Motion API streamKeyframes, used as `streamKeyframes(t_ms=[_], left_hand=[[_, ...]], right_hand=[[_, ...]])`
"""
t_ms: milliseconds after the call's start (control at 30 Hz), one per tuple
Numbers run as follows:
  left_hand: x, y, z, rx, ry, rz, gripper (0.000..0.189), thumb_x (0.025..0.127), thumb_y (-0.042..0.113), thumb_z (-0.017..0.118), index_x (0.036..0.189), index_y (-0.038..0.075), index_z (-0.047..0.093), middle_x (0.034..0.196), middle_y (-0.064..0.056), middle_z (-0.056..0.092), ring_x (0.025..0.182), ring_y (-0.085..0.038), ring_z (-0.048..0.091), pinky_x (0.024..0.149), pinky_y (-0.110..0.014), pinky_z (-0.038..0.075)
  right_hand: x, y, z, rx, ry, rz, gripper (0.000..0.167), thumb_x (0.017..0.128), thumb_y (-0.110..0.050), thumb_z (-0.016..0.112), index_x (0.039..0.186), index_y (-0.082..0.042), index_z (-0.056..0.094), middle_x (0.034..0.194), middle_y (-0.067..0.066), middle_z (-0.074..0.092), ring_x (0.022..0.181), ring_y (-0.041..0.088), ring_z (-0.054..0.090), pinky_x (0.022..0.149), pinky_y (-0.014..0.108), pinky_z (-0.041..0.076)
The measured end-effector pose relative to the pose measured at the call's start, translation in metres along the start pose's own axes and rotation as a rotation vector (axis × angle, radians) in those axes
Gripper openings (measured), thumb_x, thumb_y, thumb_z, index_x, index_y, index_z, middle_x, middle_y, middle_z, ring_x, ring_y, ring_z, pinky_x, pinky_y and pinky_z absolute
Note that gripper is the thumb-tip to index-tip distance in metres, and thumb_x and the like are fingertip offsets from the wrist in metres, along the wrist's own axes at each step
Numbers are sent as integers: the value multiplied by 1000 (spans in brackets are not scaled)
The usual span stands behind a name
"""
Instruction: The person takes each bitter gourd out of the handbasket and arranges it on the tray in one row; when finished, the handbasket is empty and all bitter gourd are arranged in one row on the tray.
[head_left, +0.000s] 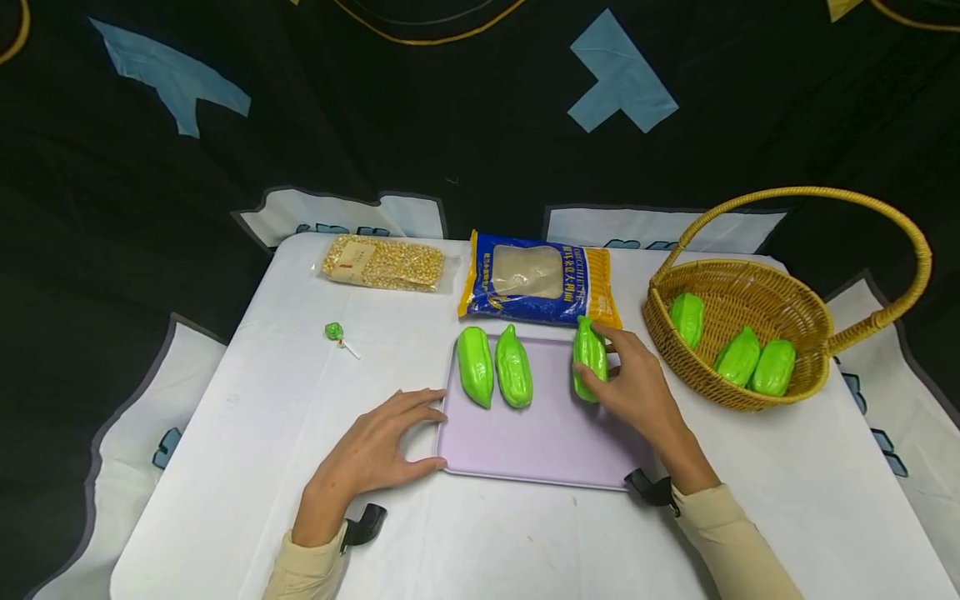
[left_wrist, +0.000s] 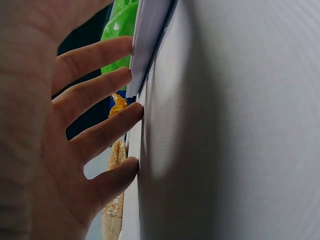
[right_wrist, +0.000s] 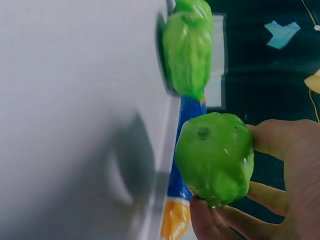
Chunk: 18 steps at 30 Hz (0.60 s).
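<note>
My right hand grips a bright green, elongated, ridged gourd between thumb and fingers, over the right part of a pale purple tray. In the right wrist view, this gourd hangs off the tray's surface, its shadow apart from it. Two similar gourds lie side by side on the tray's left part: one gourd nearest the edge, another gourd beside it. My left hand has its fingers spread at the tray's left edge; some fingertips touch the rim in the left wrist view.
A wicker basket with a tall handle stands at the right, holding several green gourds. Behind the tray lies a blue and yellow pasta bag. A bag of corn kernels and a green lollipop lie left on the white table.
</note>
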<state>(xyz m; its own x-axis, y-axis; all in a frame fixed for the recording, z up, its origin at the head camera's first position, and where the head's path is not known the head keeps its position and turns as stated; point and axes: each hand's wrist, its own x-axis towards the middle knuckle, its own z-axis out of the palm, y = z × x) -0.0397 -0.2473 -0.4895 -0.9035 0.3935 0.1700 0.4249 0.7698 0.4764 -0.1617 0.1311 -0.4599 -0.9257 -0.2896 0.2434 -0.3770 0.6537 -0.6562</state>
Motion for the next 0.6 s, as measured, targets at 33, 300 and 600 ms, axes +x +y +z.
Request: streamKeyframes(t_ms=[33, 300, 600], left_hand=[[0, 0, 0, -2, 0, 0, 53, 81, 48, 93, 123, 20, 77, 157, 2, 59, 146, -21, 55, 128, -52, 40], [1, -1, 0, -7, -2, -3, 53, 81, 47, 93, 124, 21, 76, 157, 3, 59, 146, -21, 55, 128, -53, 39], [-1, 0, 1, -3, -1, 4, 52, 82, 47, 93, 123, 20, 76, 157, 2, 59, 145, -21, 55, 128, -52, 39]], right_hand=[[0, -1, 3, 1, -10, -3, 69, 91, -22, 87, 150, -2, 57, 141, 25, 63, 109, 37, 69, 82, 52, 67], [5, -8, 20, -7, -62, -12, 70, 92, -27, 86, 151, -3, 57, 145, 23, 61, 115, 37, 66, 94, 53, 61], [9, -18, 32, -8, -155, 46, 72, 96, -35, 82, 155, -5, 53, 148, 21, 59, 113, 33, 64, 91, 49, 61]])
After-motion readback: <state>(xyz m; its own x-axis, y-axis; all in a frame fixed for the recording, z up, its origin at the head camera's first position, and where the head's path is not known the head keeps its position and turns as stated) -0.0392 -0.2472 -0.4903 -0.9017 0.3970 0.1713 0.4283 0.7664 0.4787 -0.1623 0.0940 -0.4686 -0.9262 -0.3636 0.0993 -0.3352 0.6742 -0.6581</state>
